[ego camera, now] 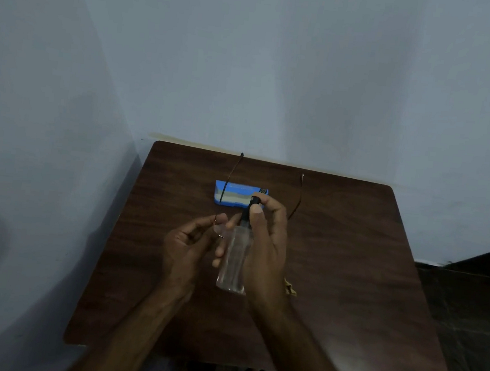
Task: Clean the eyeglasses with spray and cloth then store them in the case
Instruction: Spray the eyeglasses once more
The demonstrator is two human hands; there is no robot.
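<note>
My right hand [268, 242] grips a clear spray bottle [234, 262] with a black nozzle, its forefinger on top of the nozzle. My left hand [189, 240] pinches the thin-framed eyeglasses [229, 180] near the left lens. Both temple arms stick out toward the wall. The nozzle sits right beside the lens. A blue eyeglass case [236, 196] lies on the wooden table [336, 255] behind my hands. A bit of yellowish cloth [290, 288] peeks out from under my right wrist.
The small dark wooden table stands against a pale wall at the back and left. A dark floor lies to the right of the table.
</note>
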